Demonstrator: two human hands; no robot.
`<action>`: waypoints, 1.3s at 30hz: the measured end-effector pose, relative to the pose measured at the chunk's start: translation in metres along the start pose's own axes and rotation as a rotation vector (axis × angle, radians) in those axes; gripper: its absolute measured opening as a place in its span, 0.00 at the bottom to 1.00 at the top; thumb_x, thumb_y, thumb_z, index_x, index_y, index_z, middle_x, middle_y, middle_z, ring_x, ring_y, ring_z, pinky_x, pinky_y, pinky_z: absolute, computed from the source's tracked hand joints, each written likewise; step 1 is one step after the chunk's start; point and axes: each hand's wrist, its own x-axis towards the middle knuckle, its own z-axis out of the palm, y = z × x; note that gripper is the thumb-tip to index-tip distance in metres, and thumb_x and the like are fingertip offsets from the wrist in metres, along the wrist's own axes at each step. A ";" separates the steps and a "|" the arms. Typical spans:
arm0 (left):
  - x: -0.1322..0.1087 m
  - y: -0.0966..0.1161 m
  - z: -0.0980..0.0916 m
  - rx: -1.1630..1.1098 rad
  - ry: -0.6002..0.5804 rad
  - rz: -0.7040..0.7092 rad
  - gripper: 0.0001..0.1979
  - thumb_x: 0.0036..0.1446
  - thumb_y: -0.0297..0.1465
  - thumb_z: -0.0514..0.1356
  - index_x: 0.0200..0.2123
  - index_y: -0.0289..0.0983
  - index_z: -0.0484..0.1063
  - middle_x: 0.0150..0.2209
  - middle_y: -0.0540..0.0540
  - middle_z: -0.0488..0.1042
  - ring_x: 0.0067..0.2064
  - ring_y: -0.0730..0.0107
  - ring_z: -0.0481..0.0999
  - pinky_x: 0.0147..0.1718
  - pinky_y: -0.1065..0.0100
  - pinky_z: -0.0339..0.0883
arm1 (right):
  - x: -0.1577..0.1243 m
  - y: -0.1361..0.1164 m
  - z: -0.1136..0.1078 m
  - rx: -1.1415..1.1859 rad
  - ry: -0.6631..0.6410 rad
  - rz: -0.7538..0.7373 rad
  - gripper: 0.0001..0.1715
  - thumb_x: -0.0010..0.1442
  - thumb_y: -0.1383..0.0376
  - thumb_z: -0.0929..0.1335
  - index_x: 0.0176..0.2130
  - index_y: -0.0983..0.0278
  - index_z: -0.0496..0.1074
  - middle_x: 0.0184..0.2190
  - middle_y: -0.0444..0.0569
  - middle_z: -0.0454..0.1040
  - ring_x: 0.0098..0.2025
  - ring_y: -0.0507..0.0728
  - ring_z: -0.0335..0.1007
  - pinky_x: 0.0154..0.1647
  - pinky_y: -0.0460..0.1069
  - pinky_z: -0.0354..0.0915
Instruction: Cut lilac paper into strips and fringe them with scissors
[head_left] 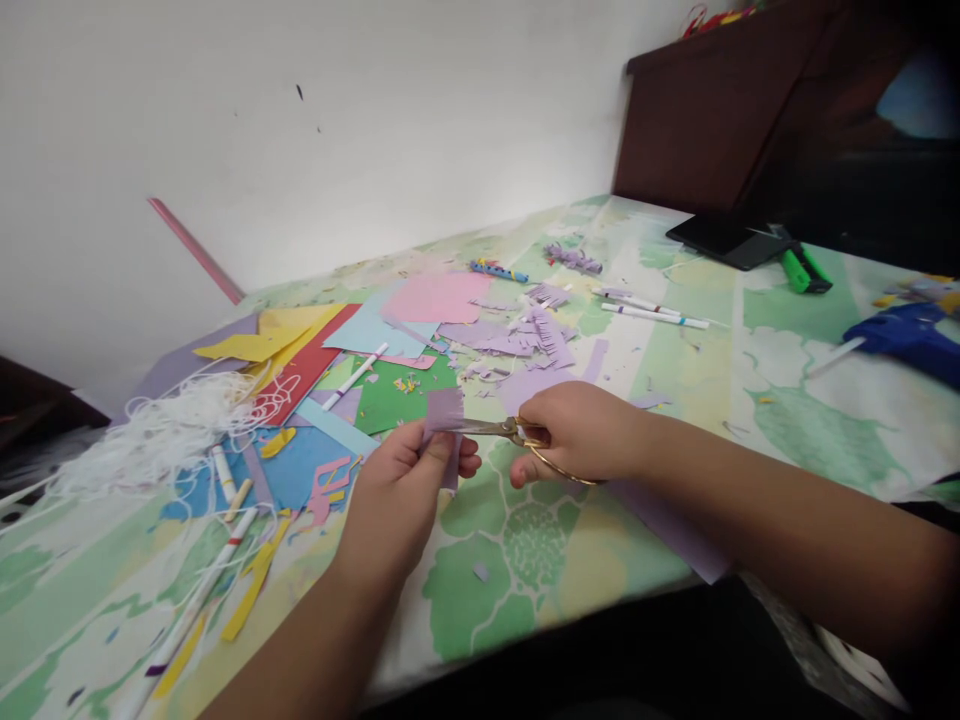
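Note:
Between the thumb and fingers of my left hand (pixel 405 480) is a strip of purple paper (pixel 445 405), held upright with small cuts along its right edge. My right hand (pixel 581 432) grips gold-handled scissors (pixel 513 430), fingers through the loops. The blades point left and reach the paper's edge just above my left thumb. Fringed purple paper pieces (pixel 551 340) and small scraps lie beyond my hands. Under my right forearm lies another purple paper piece (pixel 675 530), partly hidden.
Left of my hands are a tangle of white string (pixel 165 430), coloured paper sheets (pixel 405 395) and several white markers (pixel 356 377). Farther back lie a blue patterned stick (pixel 499 271), a black tablet (pixel 727 240) and a green tool (pixel 806 268). A blue glue gun (pixel 907 340) is at the right.

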 end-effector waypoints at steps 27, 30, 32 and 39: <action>-0.002 0.001 0.002 -0.123 0.013 -0.058 0.09 0.43 0.36 0.57 0.22 0.35 0.69 0.18 0.51 0.70 0.19 0.77 0.68 0.19 0.75 0.62 | 0.000 -0.002 -0.001 -0.029 -0.020 0.056 0.32 0.42 0.40 0.56 0.20 0.65 0.66 0.14 0.45 0.63 0.17 0.48 0.51 0.17 0.44 0.43; -0.003 0.006 0.001 -0.100 0.020 -0.087 0.09 0.43 0.35 0.57 0.23 0.34 0.69 0.18 0.50 0.71 0.19 0.76 0.69 0.20 0.74 0.63 | -0.001 -0.001 -0.003 -0.022 -0.025 0.061 0.33 0.42 0.39 0.56 0.19 0.65 0.65 0.14 0.44 0.62 0.16 0.48 0.50 0.17 0.44 0.43; -0.002 0.007 0.001 -0.098 0.033 -0.086 0.09 0.43 0.35 0.57 0.23 0.34 0.69 0.19 0.50 0.71 0.20 0.75 0.69 0.20 0.73 0.63 | -0.002 0.000 -0.004 -0.005 -0.039 0.056 0.34 0.41 0.38 0.55 0.19 0.65 0.65 0.14 0.44 0.62 0.16 0.48 0.49 0.17 0.44 0.43; 0.000 -0.004 0.000 -0.069 0.026 -0.037 0.11 0.44 0.38 0.56 0.27 0.36 0.70 0.20 0.50 0.72 0.22 0.74 0.70 0.23 0.73 0.63 | -0.001 0.000 0.000 0.010 -0.055 0.030 0.35 0.42 0.38 0.54 0.21 0.65 0.66 0.16 0.45 0.63 0.17 0.48 0.50 0.17 0.44 0.43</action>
